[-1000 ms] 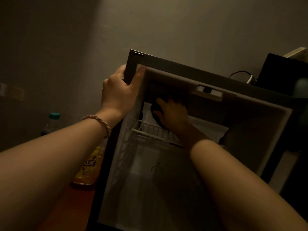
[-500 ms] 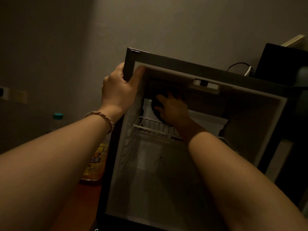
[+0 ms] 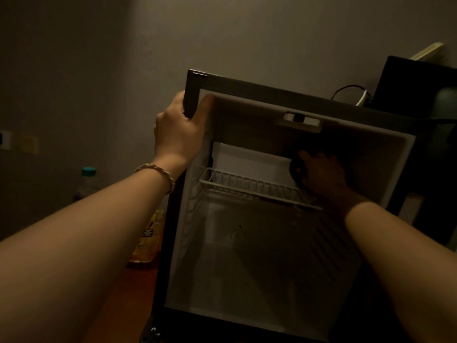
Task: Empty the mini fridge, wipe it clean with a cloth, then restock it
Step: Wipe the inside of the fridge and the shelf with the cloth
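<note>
The fridge (image 3: 284,256) looks emptied; the right hand (image 3: 321,177) clamps a dark cloth (image 3: 295,167) (mid-wipe, I judge), the left hand (image 3: 179,134) grips its corner. Restocking remains.

- The left hand (image 3: 179,134) is raised, with the back of the hand toward the camera. The fingers are closed around a dark corner edge, and the thumb (image 3: 205,105) lies on the inner side of this edge.
- The left wrist is bent a little upward and it wears a braided bracelet (image 3: 158,173). The left forearm is bare and goes out nearly straight from the lower left.
- The right hand (image 3: 321,174) is stretched forward, deep in shadow. It presses on a dark cloth (image 3: 295,169) with the fingers curled over it.
- The right forearm is bare too and comes up from the lower right.
</note>
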